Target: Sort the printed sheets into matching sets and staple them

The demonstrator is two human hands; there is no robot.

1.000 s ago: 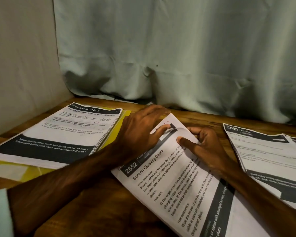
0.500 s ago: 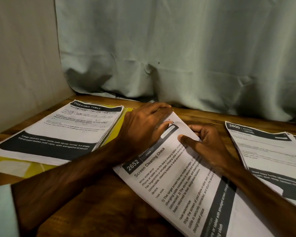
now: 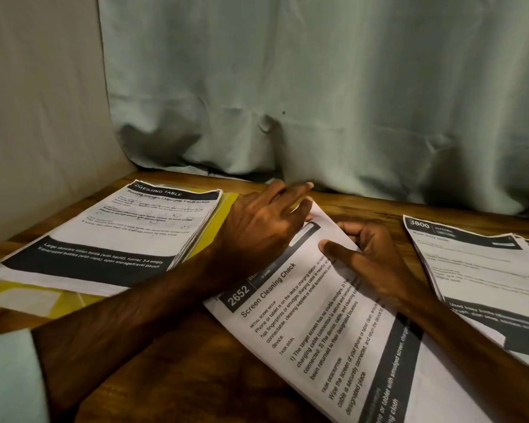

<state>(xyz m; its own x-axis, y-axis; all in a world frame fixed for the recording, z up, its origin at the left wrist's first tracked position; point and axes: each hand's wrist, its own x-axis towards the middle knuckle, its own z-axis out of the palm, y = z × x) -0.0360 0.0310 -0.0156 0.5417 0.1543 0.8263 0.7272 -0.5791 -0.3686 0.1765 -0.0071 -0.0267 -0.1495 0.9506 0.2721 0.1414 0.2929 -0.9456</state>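
The "2652 Screen Cleaning Check" sheets [image 3: 327, 319] lie slanted on the wooden table [image 3: 171, 380] in the middle. My left hand [image 3: 263, 227] rests on their far left corner with fingers stretched out straight toward the curtain. My right hand [image 3: 370, 254] pinches the far right edge of the same sheets, thumb on top and fingers curled under. A thick "Dressing Table" stack [image 3: 113, 236] sits at the left. The "3800" sheets [image 3: 483, 270] lie at the right. No stapler is in view.
A yellow folder [image 3: 217, 221] lies under the left stack. A grey-green curtain [image 3: 318, 102] hangs along the table's far edge, and a pale wall [image 3: 37, 117] closes the left side. My light sleeve [image 3: 9, 377] shows at the lower left.
My left hand's fingers have straightened and reached farther toward the curtain; earlier its thumb was lifting the sheet's curled corner. The corner now lies flatter. My right hand has kept its hold.
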